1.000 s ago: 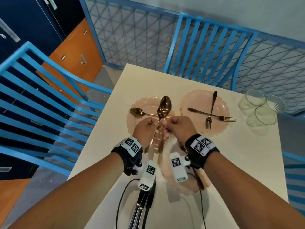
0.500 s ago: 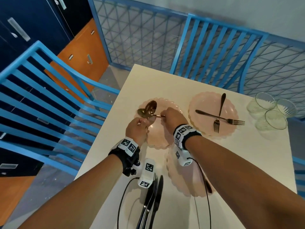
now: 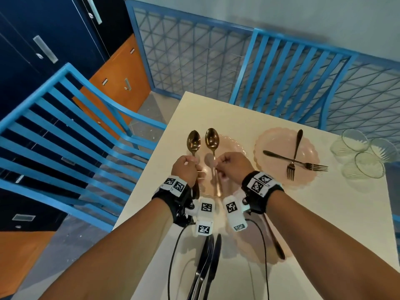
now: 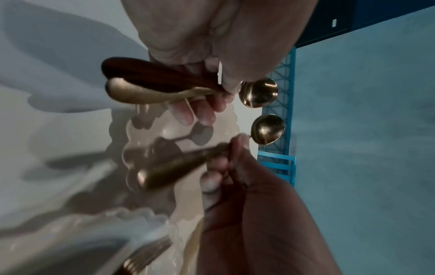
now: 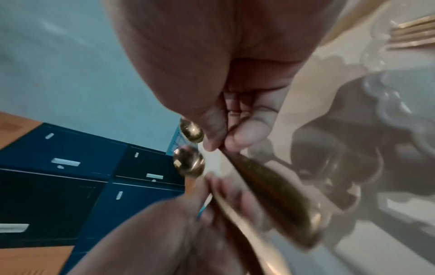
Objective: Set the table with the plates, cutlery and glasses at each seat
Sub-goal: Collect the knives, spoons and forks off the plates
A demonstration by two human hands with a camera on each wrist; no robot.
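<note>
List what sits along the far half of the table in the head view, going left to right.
Left hand's spoon → right hand's spoon → pink plate with crossed forks → cluster of glass bowls.

I stand at a cream rectangular worktop (image 3: pixel 337 213) in a room with a pale grey-blue wall (image 3: pixel 281 11) ahead. A blue slatted chair (image 3: pixel 287 76) is pushed in at the far edge, and another blue slatted chair (image 3: pixel 71 135) sits at my left side. Behind the far chair runs a blue metal lattice railing (image 3: pixel 190 57). To my left are dark navy cabinets with silver handles (image 3: pixel 45 48) and an orange cabinet panel (image 3: pixel 123 79), above a grey speckled floor (image 3: pixel 71 239). Light is soft, casting dim shadows.
</note>
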